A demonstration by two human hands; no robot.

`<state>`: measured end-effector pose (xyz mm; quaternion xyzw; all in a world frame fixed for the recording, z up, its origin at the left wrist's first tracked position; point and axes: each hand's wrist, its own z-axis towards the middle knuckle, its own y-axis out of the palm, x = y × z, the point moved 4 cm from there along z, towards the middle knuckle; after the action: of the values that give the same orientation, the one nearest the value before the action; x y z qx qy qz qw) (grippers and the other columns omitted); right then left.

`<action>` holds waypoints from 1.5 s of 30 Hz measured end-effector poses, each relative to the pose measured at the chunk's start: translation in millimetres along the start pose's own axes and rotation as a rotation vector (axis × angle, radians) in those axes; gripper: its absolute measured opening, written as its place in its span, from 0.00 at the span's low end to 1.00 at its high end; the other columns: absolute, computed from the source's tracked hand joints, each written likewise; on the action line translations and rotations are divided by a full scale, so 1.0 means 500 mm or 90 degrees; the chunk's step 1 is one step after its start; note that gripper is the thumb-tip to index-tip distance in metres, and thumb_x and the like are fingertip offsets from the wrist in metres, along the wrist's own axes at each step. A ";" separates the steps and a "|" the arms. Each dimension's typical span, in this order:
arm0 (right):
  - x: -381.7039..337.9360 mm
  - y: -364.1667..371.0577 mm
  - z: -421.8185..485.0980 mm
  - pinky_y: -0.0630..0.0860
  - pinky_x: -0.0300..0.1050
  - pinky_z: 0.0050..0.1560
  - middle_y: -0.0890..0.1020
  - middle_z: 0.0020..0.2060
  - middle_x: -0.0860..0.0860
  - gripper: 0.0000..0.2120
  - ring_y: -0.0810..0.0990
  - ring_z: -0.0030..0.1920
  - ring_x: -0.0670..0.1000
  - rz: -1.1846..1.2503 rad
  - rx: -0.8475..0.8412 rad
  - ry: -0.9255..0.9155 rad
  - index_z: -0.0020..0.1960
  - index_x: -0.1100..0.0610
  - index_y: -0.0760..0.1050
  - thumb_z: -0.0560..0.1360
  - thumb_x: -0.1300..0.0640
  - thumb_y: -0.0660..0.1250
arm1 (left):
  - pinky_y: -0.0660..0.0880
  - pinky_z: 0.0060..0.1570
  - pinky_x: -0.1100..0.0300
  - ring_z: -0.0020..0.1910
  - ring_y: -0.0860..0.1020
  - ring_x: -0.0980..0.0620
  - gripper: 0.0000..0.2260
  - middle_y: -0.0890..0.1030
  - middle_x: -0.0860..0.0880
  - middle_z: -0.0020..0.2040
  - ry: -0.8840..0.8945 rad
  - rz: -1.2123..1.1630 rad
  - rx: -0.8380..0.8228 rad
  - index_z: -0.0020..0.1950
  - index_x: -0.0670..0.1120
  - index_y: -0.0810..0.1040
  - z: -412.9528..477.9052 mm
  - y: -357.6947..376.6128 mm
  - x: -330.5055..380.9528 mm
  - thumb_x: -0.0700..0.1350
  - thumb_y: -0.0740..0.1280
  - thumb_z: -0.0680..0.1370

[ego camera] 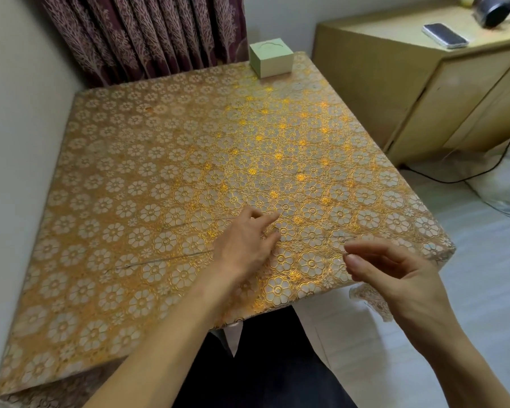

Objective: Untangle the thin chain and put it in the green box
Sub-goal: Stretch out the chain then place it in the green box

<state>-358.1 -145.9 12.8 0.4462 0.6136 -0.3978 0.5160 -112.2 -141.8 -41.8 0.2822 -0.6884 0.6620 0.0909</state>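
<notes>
**Thin chain drawn out along the near side of the desk, between our two hands**

We see the thin chain (171, 258) as a fine dark line lying flat on the gold flowered cloth of the desk (159, 142). It runs from the left part of the cloth rightward and slightly away from us until it slips under our left hand (245, 242). Beyond that hand the strand is too fine to follow with certainty against the pattern. A faint line seems to carry on toward our right hand (395, 269).

The green box (271, 59) stands at the far edge of the desk, well apart from the chain and from both hands. We see only its top and two sides, so we cannot tell what is inside. A thin curved mark shows on its top, and we cannot make out what it is.

Our left hand rests on the cloth over the chain, fingers bent, thumb and forefinger tips close together. Whether they nip the chain we cannot tell. Our right hand hangs over the near right corner of the desk. Its thumb and forefinger are pressed tip to tip on what looks like the chain's end, and its other fingers are loosely curled.

A patterned curtain (145, 33) hangs behind the desk. To the right stands a wooden cabinet (418, 92) with a phone (445, 35) on top.
</notes>
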 end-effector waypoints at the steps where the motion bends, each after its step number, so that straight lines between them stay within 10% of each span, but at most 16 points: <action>1: 0.004 -0.005 -0.001 0.82 0.37 0.47 0.87 0.44 0.52 0.10 0.86 0.46 0.49 0.000 0.001 0.009 0.50 0.57 0.85 0.69 0.61 0.74 | 0.79 0.55 0.47 0.60 0.76 0.53 0.18 0.72 0.56 0.64 -0.001 0.022 -0.002 0.70 0.61 0.75 0.003 0.006 0.001 0.60 0.64 0.80; 9: 0.024 -0.042 -0.022 0.82 0.38 0.52 0.88 0.46 0.50 0.10 0.86 0.49 0.48 -0.013 0.030 0.046 0.52 0.55 0.86 0.73 0.64 0.73 | 0.75 0.56 0.55 0.53 0.74 0.57 0.05 0.75 0.59 0.54 -0.027 -0.047 0.020 0.48 0.58 0.82 0.011 0.013 -0.008 0.57 0.71 0.77; 16: 0.006 -0.065 -0.057 0.82 0.38 0.48 0.87 0.41 0.50 0.09 0.87 0.44 0.49 -0.056 0.116 0.029 0.50 0.53 0.85 0.70 0.60 0.77 | 0.74 0.42 0.69 0.41 0.79 0.63 0.04 0.83 0.58 0.44 -0.039 -0.246 0.059 0.49 0.53 0.82 -0.024 -0.044 0.011 0.51 0.73 0.77; 30: -0.063 -0.062 -0.175 0.82 0.37 0.47 0.87 0.42 0.48 0.04 0.86 0.44 0.48 -0.068 0.282 -0.055 0.46 0.52 0.85 0.73 0.59 0.75 | 0.73 0.34 0.71 0.37 0.81 0.63 0.06 0.87 0.51 0.44 0.023 -0.602 -0.031 0.51 0.46 0.83 -0.168 -0.162 0.125 0.45 0.74 0.75; 45: -0.039 -0.203 -0.329 0.77 0.34 0.45 0.85 0.41 0.38 0.04 0.84 0.45 0.39 -0.171 0.447 -0.020 0.45 0.45 0.83 0.73 0.54 0.75 | 0.77 0.41 0.59 0.42 0.83 0.53 0.04 0.86 0.49 0.42 0.128 -0.539 -0.182 0.45 0.51 0.85 -0.183 -0.041 0.302 0.48 0.76 0.73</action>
<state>-499.9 -21.4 59.7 0.5056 0.4848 -0.6548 0.2839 -248.8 -93.3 60.9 0.4577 -0.5845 0.4891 0.4579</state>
